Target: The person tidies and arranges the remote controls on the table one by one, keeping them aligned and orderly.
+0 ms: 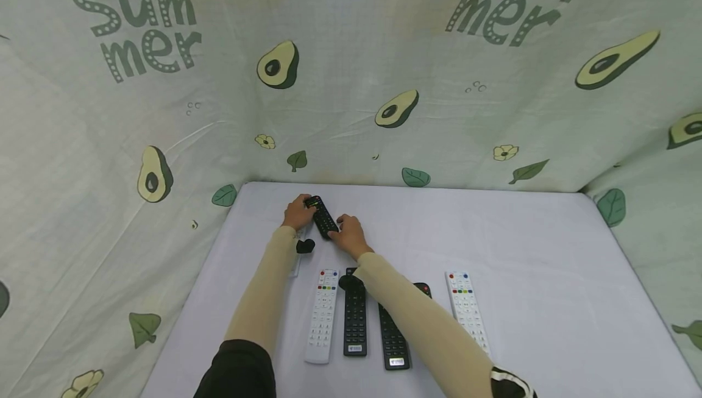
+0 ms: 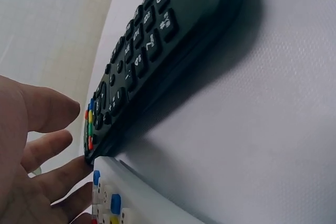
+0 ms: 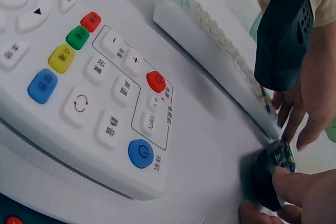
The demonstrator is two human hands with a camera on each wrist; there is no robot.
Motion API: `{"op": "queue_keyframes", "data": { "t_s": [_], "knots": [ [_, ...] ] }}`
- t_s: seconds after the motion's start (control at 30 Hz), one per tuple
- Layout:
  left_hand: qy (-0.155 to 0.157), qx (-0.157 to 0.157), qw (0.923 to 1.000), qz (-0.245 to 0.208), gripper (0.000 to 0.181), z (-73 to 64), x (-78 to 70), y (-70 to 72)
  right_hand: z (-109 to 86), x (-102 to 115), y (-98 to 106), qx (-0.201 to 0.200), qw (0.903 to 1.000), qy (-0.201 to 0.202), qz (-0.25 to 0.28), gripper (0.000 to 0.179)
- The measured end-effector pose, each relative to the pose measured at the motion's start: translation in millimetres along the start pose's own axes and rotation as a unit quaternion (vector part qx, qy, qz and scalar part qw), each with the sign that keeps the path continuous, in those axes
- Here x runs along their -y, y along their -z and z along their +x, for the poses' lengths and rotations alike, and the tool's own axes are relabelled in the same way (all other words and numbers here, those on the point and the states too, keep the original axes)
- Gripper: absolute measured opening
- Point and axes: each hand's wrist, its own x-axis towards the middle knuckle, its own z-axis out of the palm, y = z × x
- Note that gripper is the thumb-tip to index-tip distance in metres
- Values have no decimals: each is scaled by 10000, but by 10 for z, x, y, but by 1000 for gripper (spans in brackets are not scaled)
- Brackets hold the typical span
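A black remote control [image 1: 322, 218] with colored buttons lies at a slant between both hands at the table's far left. My right hand [image 1: 351, 236] pinches its near end, with the thumb on top in the right wrist view. My left hand [image 1: 298, 212] is at the far end; in the left wrist view its fingers [image 2: 58, 179] are spread and fairly straight, one fingertip at the remote's edge and the thumb apart. Right beside that end is a white remote [image 2: 113, 195], mostly hidden under my left forearm in the head view.
Nearer on the white table [image 1: 548, 276] lie a white remote [image 1: 322, 319], a black remote [image 1: 355, 322], another black remote [image 1: 396, 349] partly under my right sleeve, and a white remote [image 1: 466, 303] farther right. A patterned cloth [image 1: 340, 50] hangs behind the table.
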Motion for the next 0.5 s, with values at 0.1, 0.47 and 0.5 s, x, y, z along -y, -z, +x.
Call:
{"op": "queue_keyframes", "data": {
  "t_s": [0.1,0.47,0.5],
  "knots": [
    [-12,-25,10000,-24,55,0,3,-11,8,-3,-7,2,10000,-47,4,40],
    [-448,-641,9942,-732,52,-85,-37,-103,-104,37,44,-15,9997,29,248,35],
    [-556,-721,9926,-800,52,-96,-44,-113,-114,31,47,-29,9995,36,300,35]
  ]
}}
